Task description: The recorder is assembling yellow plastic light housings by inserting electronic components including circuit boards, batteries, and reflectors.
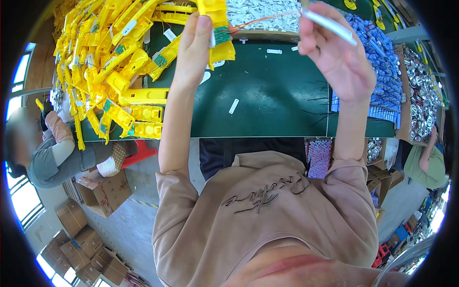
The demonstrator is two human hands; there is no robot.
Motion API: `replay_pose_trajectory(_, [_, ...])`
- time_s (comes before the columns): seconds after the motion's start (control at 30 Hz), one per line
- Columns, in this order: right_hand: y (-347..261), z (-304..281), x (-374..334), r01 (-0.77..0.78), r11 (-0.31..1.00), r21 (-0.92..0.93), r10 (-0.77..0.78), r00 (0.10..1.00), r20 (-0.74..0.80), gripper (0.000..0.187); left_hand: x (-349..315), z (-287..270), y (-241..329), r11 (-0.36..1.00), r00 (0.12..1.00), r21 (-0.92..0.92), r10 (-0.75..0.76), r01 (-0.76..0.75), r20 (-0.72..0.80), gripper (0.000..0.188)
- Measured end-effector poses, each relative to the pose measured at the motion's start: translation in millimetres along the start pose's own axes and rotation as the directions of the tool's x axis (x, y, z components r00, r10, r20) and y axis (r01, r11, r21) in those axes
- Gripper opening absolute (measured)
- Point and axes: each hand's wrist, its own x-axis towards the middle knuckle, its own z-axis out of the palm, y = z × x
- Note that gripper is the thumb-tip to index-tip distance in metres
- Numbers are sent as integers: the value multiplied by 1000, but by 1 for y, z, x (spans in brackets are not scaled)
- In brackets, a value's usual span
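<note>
My left hand (190, 60) is raised over the table, its thumb and fingers closed on a yellow plastic housing (223, 53). A small green circuit board (222, 35) sits on that housing. Thin red and yellowish wires (263, 20) stretch from the board across to my right hand (348, 71). There, thumb and fingers pinch a slim white plastic strip (331, 27), which slants down to the right. The wires reach the strip's left end, where my fingertips partly hide the joint.
Yellow housings (136, 62) are heaped at the left of the green table (267, 95). White parts (267, 16) lie behind, blue cylinders with wires (377, 71) at right, shiny round parts (418, 91) beyond. A small white plate (234, 106) lies centrally. People (52, 158) sit either side.
</note>
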Motion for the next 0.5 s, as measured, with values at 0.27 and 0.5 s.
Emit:
replay_pose_trajectory(0.27, [45,-49,30,47,909,-414,-143,968,-205,29,3,36,-35,990,969,-111,-53,82,242,46])
replay_pose_trajectory(0.5, [69,-69,22,-361,893,-269,273,909,-316,34,-11,43,-43,945,979,326,-74,9,190,33])
